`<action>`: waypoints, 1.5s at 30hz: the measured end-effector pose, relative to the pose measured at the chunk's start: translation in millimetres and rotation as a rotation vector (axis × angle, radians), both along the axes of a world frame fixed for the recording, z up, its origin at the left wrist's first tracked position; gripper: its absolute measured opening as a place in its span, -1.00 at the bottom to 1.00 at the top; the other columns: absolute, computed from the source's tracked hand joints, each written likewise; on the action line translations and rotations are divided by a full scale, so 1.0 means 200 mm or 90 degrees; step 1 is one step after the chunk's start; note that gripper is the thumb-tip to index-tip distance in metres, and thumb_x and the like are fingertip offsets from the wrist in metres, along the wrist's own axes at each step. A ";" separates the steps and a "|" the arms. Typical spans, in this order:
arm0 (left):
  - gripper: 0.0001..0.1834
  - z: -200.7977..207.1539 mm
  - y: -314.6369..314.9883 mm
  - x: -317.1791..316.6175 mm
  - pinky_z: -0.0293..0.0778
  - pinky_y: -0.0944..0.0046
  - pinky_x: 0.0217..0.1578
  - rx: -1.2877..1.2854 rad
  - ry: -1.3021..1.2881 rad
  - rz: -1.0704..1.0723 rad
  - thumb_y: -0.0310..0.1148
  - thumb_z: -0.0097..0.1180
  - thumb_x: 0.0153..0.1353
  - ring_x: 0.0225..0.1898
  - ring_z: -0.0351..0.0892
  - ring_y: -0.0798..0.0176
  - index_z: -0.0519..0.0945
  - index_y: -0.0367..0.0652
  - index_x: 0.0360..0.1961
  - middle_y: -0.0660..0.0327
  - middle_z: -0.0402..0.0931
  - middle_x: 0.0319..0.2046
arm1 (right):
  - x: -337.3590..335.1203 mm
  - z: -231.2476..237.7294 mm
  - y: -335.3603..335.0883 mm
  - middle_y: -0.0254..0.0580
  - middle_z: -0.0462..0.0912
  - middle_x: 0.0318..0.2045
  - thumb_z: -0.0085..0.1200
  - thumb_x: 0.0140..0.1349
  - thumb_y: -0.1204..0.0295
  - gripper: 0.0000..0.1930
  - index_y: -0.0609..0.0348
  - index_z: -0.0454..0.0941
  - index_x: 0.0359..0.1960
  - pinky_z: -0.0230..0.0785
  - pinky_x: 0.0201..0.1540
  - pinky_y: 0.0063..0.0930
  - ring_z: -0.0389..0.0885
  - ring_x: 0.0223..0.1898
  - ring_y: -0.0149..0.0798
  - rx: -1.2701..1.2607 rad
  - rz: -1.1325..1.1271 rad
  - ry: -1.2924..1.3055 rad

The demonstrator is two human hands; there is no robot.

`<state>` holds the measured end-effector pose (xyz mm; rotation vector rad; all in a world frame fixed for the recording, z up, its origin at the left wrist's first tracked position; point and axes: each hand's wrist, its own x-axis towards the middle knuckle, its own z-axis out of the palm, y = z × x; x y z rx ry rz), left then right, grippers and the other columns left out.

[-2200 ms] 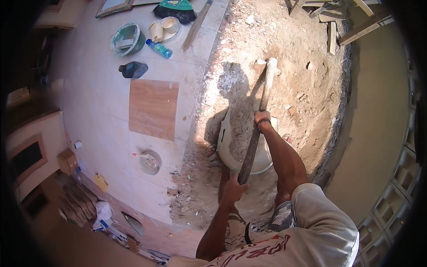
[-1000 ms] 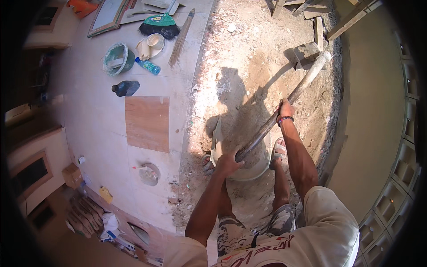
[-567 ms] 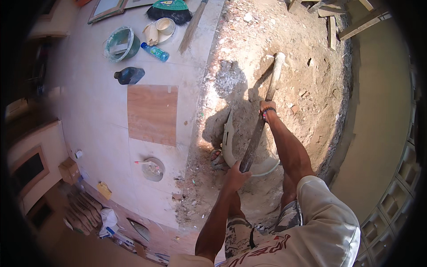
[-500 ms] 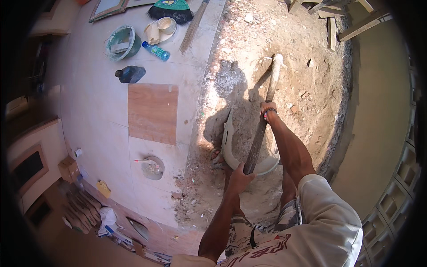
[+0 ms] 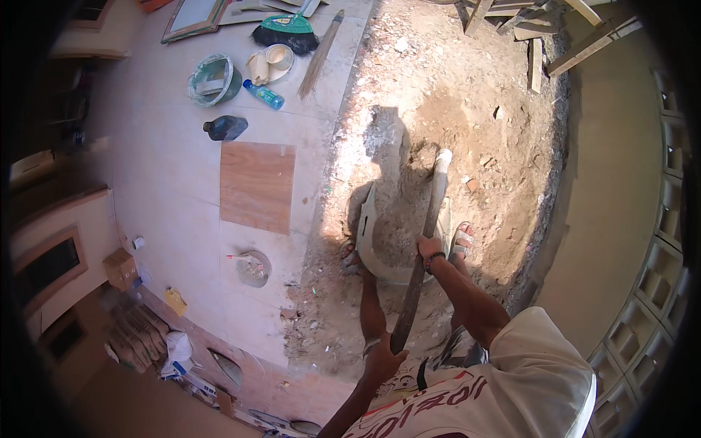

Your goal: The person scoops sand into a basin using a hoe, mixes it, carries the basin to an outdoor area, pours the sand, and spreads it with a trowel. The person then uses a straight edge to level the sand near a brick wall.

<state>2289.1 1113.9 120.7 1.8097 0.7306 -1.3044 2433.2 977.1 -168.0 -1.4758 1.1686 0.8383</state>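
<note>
A long-handled hoe (image 5: 413, 301) slants across the middle, its pale head end away from me and low over the soil; the blade is hidden from this angle. My left hand (image 5: 385, 359) is wrapped round the near end of the dark wooden handle. Farther up, my right hand (image 5: 429, 250), with a beaded bracelet at the wrist, grips the same handle. Under the handle, between my sandalled feet, lies a pale plastic scoop-shaped soil tray (image 5: 367, 230) with a slot in its side. Its open end faces the dug soil (image 5: 409, 171), and earth lies inside it.
Left of the soil, the tiled floor (image 5: 182, 175) holds a wooden board (image 5: 257, 186), a dark bottle (image 5: 225, 128), a blue bottle (image 5: 263, 95), a bucket (image 5: 215, 80) and brooms (image 5: 286, 33). Timber pieces (image 5: 535, 64) lie far right, beside a wall (image 5: 610, 190).
Both hands have drawn the hoe back toward me and down. Its head has come from farther out on the soil to near the tray's open end.
</note>
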 end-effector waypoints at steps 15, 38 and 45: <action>-0.43 -0.44 0.27 -0.08 0.45 0.06 -0.20 -0.031 -0.108 -0.053 -0.17 0.24 -0.04 -0.20 0.57 -0.10 0.39 -0.11 0.01 -0.07 0.56 -0.32 | 0.20 0.26 0.00 -0.20 0.35 -0.77 -0.03 0.04 0.49 -0.90 0.22 0.31 -0.48 0.28 -0.78 -0.32 0.35 -0.81 -0.25 0.056 -0.294 -0.119; -0.34 -0.24 -0.10 -0.06 0.37 0.01 -0.08 0.031 -0.116 0.112 -0.14 0.21 0.03 -0.09 0.50 -0.19 0.30 -0.33 0.06 -0.21 0.50 -0.21 | 0.32 0.04 0.19 0.04 0.61 -0.48 0.09 0.03 0.18 -0.56 0.42 0.55 -0.30 0.45 -0.42 -0.32 0.62 -0.47 -0.13 -0.071 0.313 -0.003; -0.34 0.11 -0.01 -0.32 0.40 -0.03 -0.10 0.084 -0.060 0.011 -0.10 0.16 0.05 -0.12 0.52 -0.21 0.28 -0.22 0.11 -0.18 0.53 -0.23 | -0.12 0.32 0.18 -0.16 0.41 -0.75 -0.05 0.03 0.47 -0.82 0.34 0.42 -0.62 0.28 -0.76 -0.34 0.39 -0.78 -0.25 0.097 -0.023 0.029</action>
